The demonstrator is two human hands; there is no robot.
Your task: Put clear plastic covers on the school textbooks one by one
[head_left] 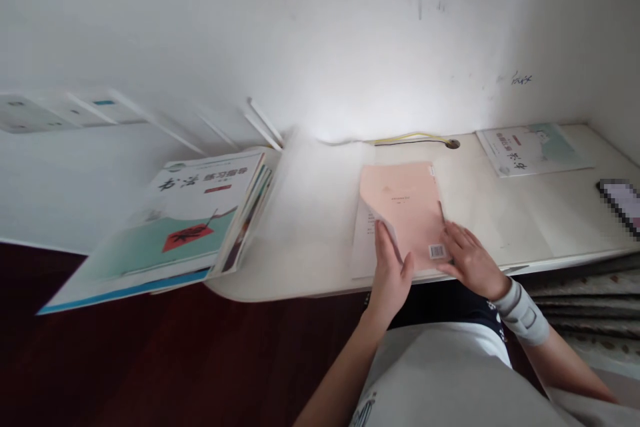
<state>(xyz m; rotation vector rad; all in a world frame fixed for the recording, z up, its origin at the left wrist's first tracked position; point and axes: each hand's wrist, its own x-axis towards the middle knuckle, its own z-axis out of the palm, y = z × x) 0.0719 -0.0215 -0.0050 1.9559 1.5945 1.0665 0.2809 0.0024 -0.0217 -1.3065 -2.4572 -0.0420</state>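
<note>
Pink booklet [405, 203] under right hand [467, 257], left hand [393, 270] seemingly lifting its corner

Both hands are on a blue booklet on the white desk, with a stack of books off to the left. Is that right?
Not quite. The head view shows the booklet is pink, not blue. The left hand and right hand are both on it on the white desk, and the stack of books lies to the left.

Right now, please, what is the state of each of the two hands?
Left hand: closed on the lifted cover corner of the pink booklet.
Right hand: open, resting flat on the booklet near its barcode.
</note>
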